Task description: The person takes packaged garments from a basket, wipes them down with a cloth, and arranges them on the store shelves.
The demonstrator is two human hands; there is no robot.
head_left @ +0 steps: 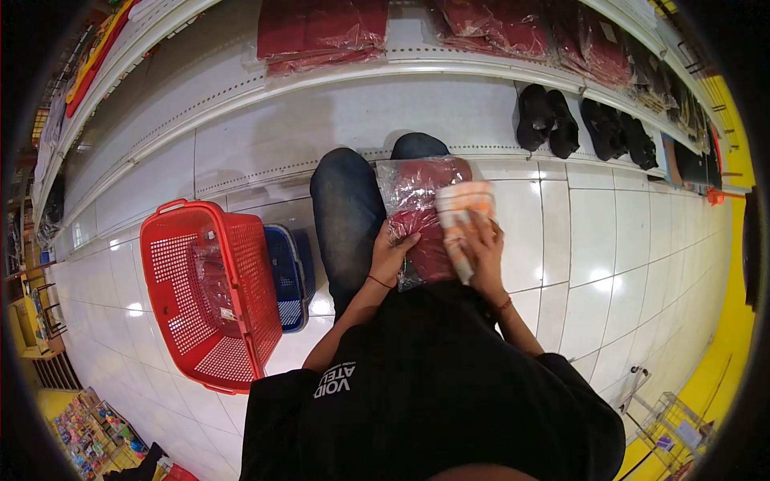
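Observation:
A maroon garment in a clear plastic bag (421,248) lies across my lap, its film wrinkled and shiny. My left hand (391,255) grips the bag's left edge, thumb on top. Under my right hand (480,244) is an orange and white checked cloth (465,199), pressed against the right side of the bag. The fingers of that hand are bent over the cloth, slightly blurred.
A red basket (257,321) with bagged maroon garments inside stands at my left, beside a blue basket (306,276). Ahead is a white shelf (337,74) carrying bagged maroon garments (321,28). Black shoes (547,120) sit on the lower shelf. Tiled floor (589,224) extends to the right.

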